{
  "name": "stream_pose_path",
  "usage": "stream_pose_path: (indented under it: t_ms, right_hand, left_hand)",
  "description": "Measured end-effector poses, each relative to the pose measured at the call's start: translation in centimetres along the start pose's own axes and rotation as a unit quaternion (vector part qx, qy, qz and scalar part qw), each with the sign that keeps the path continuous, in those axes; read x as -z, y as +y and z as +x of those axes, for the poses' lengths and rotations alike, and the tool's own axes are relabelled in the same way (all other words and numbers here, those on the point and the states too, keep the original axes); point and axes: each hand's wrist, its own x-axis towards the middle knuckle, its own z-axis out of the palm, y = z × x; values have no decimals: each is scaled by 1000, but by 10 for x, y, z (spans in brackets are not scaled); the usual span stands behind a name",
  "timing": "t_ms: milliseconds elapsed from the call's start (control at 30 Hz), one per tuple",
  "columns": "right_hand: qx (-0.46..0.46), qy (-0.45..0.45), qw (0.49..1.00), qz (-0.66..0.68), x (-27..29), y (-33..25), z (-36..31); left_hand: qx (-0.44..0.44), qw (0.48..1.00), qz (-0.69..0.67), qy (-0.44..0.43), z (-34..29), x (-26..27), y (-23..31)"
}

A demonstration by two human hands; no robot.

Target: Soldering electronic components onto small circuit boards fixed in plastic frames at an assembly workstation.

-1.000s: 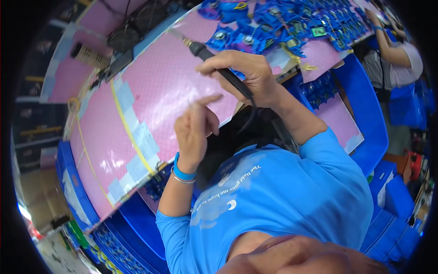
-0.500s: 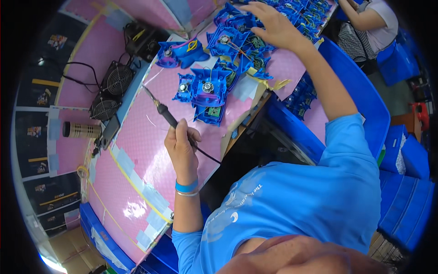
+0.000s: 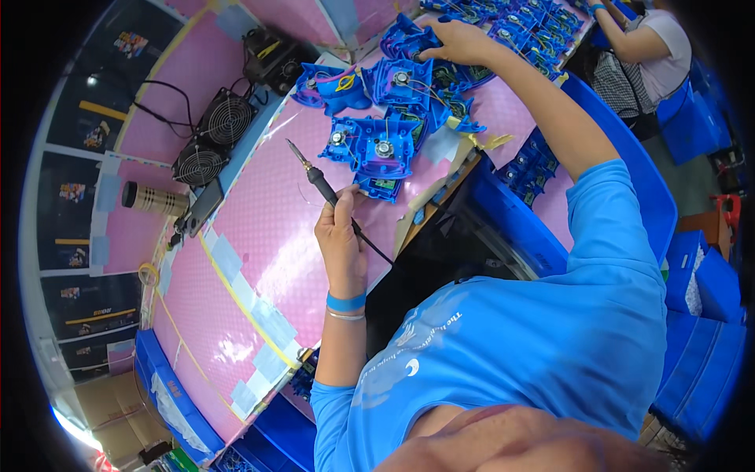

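A soldering iron [image 3: 321,184] with a black handle is gripped in my left hand [image 3: 340,236], its bare metal tip pointing up and away over the pink mat. My right hand [image 3: 464,42] reaches to the far side and pinches the edge of a blue plastic housing [image 3: 407,38] between thumb and fingers. Nearer lie several more open blue housings, one with a round silver speaker [image 3: 384,148] and thin wires. A green circuit board [image 3: 383,184] shows in the nearest piece. Beside them rests a blue shell with a yellow wire loop [image 3: 346,83].
Two black fans [image 3: 228,118] stand at the left, near a dark box-shaped unit [image 3: 275,61] and a striped cylinder [image 3: 157,198]. Rows of blue housings [image 3: 535,23] cover the far right. A big blue tub [image 3: 621,149] adjoins the table; another person [image 3: 649,47] sits beyond.
My right hand has come down onto a far housing and closed on its edge. The soldering iron stays in my left hand. The whole view has shifted slightly.
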Motion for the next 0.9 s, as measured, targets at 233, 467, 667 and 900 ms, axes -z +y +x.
stream_pose_path:
  t_ms: [233, 467, 667, 900]
  right_hand:
    - [-20, 1, 995, -102, 38, -68, 7]
    - [10, -49, 994, -99, 9, -36, 72]
    - [-55, -195, 979, 0, 13, 15, 87]
    - [-9, -106, 994, 19, 0, 30, 76]
  left_hand:
    - [25, 1000, -9, -14, -22, 9, 15]
    - [54, 996, -23, -68, -36, 7, 14]
    - [81, 985, 8, -149, -48, -6, 10]
    - [110, 982, -6, -151, -46, -29, 10]
